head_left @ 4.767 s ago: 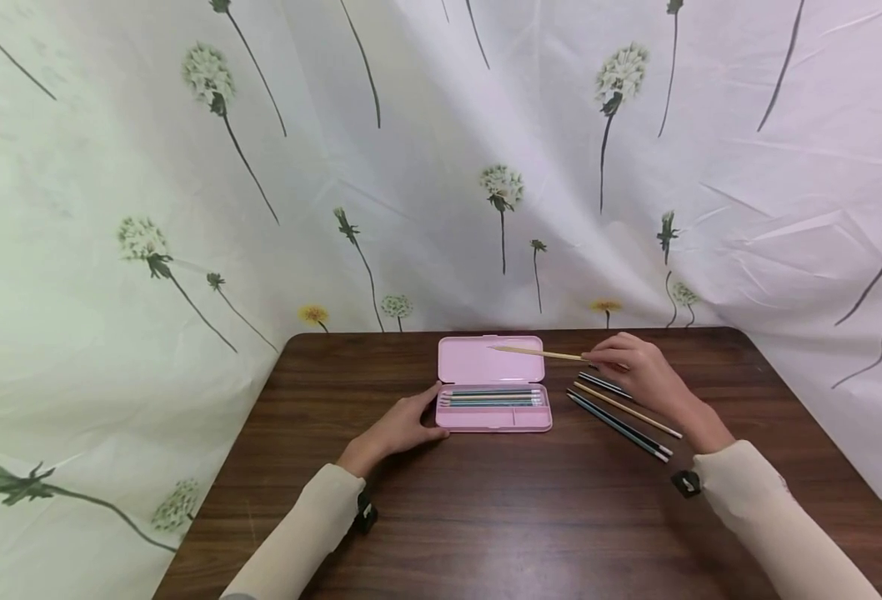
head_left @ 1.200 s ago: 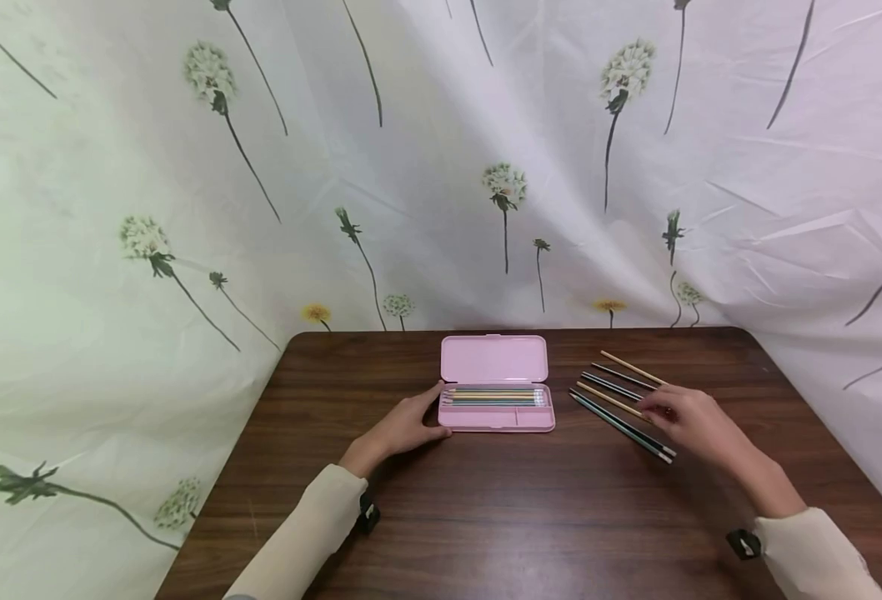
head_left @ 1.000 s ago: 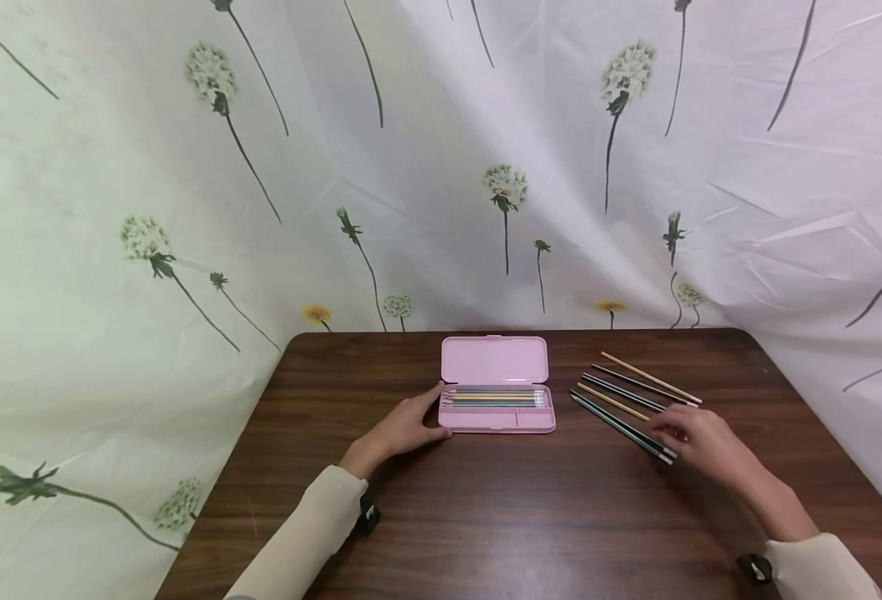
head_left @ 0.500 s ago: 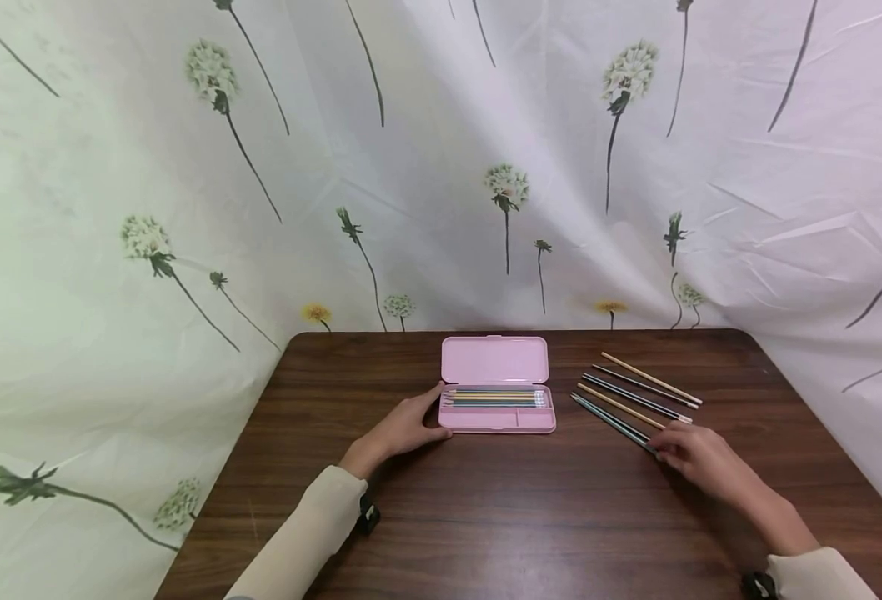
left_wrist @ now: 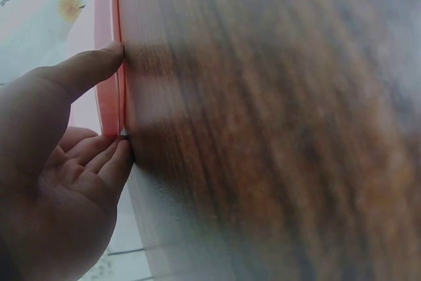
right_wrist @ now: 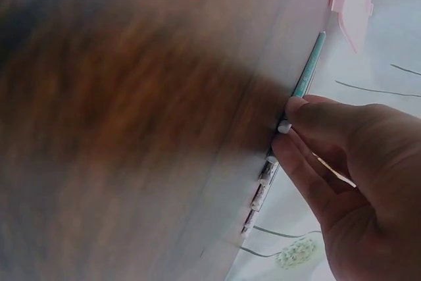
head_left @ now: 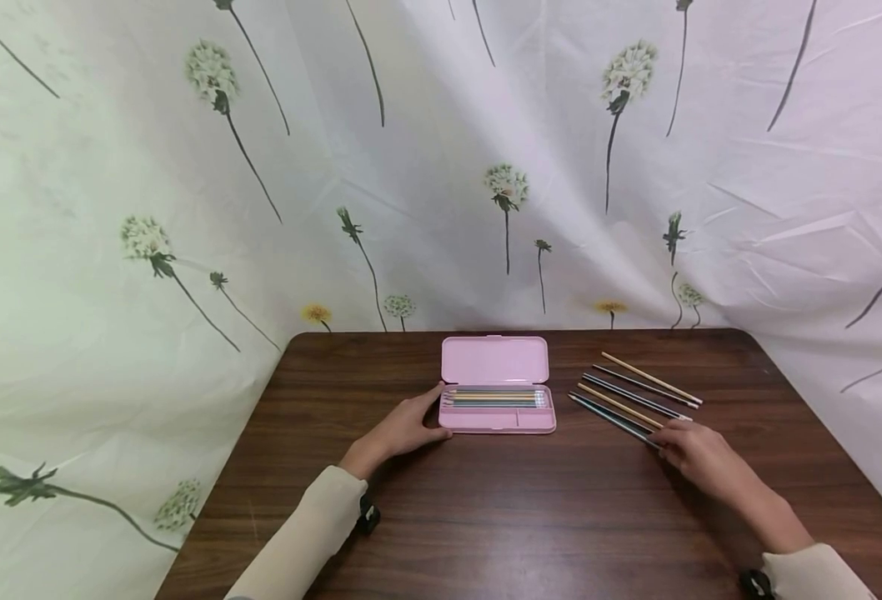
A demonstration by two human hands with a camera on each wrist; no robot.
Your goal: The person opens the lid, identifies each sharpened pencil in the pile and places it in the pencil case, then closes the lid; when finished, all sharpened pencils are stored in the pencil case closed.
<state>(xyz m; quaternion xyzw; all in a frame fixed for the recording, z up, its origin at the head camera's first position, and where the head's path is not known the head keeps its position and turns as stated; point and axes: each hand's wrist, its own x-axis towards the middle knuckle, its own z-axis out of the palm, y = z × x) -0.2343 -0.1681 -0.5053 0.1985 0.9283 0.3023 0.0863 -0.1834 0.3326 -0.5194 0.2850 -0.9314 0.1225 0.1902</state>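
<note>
A pink pencil case (head_left: 478,420) lies with its lid (head_left: 493,360) raised back. Several teal and yellow pencils (head_left: 492,399) lie in its long rear compartment. My left hand (head_left: 402,425) grips the case at its left end. In the left wrist view, the thumb presses the case's front wall (left_wrist: 108,97) and the fingers bend round the corner. To the right, my right hand (head_left: 702,457) pinches a teal pencil (right_wrist: 310,67) near its white eraser end, between thumb and fingers. That pencil is the frontmost of the loose ones, and its tip points toward the case.
Behind the held pencil lie a yellow pencil (head_left: 613,402), dark pencils (head_left: 632,393) and another yellow pencil (head_left: 647,375) at the back, all slanting the same way. The brown wooden table (head_left: 486,517) ends at a flowered white cloth (head_left: 426,167).
Earlier, my right hand held a yellow pencil over the lid; a yellow one now shows among those in the case. The hand moved right and forward along the loose pencils and took the teal one.
</note>
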